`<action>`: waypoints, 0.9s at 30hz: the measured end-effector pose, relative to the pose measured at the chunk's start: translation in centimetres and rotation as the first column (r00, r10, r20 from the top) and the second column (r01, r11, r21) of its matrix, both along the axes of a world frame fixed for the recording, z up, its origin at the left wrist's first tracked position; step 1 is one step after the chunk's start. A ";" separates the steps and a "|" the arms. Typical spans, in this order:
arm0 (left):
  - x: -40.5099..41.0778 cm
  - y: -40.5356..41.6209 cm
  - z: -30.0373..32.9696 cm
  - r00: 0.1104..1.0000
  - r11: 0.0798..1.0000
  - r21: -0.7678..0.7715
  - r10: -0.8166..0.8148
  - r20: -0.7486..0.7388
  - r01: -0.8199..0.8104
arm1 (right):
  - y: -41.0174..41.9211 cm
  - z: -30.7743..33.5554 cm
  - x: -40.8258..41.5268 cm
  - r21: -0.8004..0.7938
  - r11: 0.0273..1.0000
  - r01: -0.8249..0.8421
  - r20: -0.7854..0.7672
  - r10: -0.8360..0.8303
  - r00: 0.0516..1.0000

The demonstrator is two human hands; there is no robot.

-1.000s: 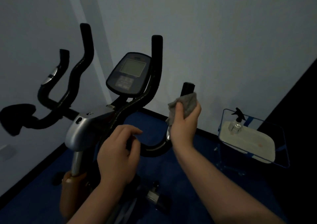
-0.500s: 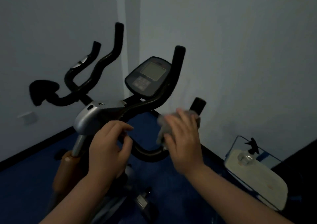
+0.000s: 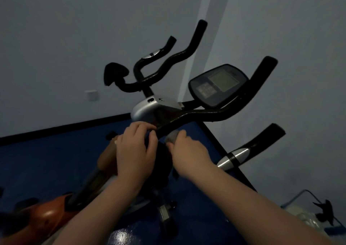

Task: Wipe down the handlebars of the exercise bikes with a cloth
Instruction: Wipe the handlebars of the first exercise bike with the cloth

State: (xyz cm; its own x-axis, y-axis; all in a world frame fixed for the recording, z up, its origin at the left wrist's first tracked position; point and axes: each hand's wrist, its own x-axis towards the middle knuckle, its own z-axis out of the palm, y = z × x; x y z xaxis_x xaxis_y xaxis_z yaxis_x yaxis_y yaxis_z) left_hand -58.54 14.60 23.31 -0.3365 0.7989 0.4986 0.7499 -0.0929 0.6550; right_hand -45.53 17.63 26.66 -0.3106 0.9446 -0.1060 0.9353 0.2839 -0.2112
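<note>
- Exercise bike (image 3: pixel 149 109): black handlebars (image 3: pixel 215 113) with several upturned ends, silver centre housing, orange frame low at left; the lower frame is dim and partly cut off by the picture edge.
- Console (image 3: pixel 218 84): dark oval panel with a grey screen, mounted between the bars; its markings are too dim to read.
- Left hand (image 3: pixel 134 151): fingers curled over the near end of the bar at the centre; the bar beneath is hidden by the hand.
- Right hand (image 3: pixel 189 151): just beside the left, fingers bent and gripping the cloth (image 3: pixel 173 136) against the bar's underside.
- Cloth: grey, bunched; only a small lump shows past the fingertips, the rest is covered.
- Side grip (image 3: pixel 252 149): black with a silver band, to the right, untouched.
- Spray bottle (image 3: pixel 325 213): dark trigger head at lower right, in a wire-edged tray (image 3: pixel 299 194); body blurred, tray cut off.
- Floor (image 3: pixel 46 156): blue, meeting pale walls at a black skirting.
</note>
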 end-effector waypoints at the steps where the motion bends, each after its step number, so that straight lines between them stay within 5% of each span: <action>1: 0.0 0.0 0.0 1.000 1.000 -0.004 0.004 0.005 -0.004 | 0.7 0.1 -0.2 -0.032 0.999 0.004 -0.038 -0.005 0.999; 7: 0.0 0.3 -0.3 0.997 1.000 -0.015 0.009 0.081 -0.008 | -0.7 -0.1 3.4 -0.011 0.984 -0.180 0.115 0.180 0.977; 13: 0.0 0.3 -0.2 0.996 1.000 -0.023 0.003 0.084 -0.001 | 2.8 0.8 -0.2 -0.147 0.982 -0.116 0.007 0.118 0.993; 15: 0.0 0.1 -0.1 0.998 1.000 -0.021 -0.020 0.054 0.022 | 1.6 0.6 1.0 -0.071 0.990 -0.118 0.035 0.120 0.992; 18: -0.1 0.1 0.0 0.987 0.998 0.009 -0.064 -0.145 0.066 | -1.6 -0.7 3.5 0.164 0.959 -0.231 0.293 0.176 0.940; 23: 0.0 0.4 0.2 0.934 0.989 0.050 -0.114 -0.338 0.138 | 0.9 0.0 1.5 0.046 0.995 -0.083 0.059 0.080 0.995; 27: -0.3 0.2 0.0 0.935 0.982 0.053 -0.158 -0.319 0.184 | -1.0 -1.3 2.4 0.277 0.946 -0.169 0.198 0.116 0.973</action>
State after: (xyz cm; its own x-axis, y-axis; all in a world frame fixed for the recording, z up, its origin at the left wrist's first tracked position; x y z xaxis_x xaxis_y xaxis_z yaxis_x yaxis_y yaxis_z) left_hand -58.82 14.77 23.30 -0.0159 0.7835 0.6211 0.8832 -0.2802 0.3761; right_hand -43.16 16.58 25.41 -0.4458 0.8895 0.1002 0.8950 0.4412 0.0651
